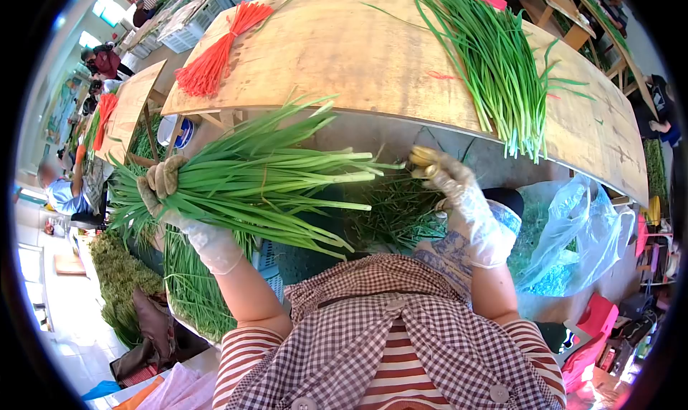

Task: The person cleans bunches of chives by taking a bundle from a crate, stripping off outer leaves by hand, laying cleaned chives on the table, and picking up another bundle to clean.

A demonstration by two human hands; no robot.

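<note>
My left hand point(166, 184), in a stained glove with a clear plastic cuff, is closed around the leafy part of a bunch of garlic chives point(269, 177). The pale stem ends fan out to the right, in front of my body. My right hand point(459, 198), gloved the same way, is just beyond those stem tips with its fingers curled together. What it pinches, if anything, is too small to make out. Below both hands lies a heap of loose green trimmings point(398, 209).
A wooden table point(344, 59) ahead bears a pile of garlic chives point(505, 80) and a bundle of orange ties point(222, 55). More chives point(193, 284) lie at my left. A clear plastic bag point(573, 238) hangs at right. Other people are at tables around.
</note>
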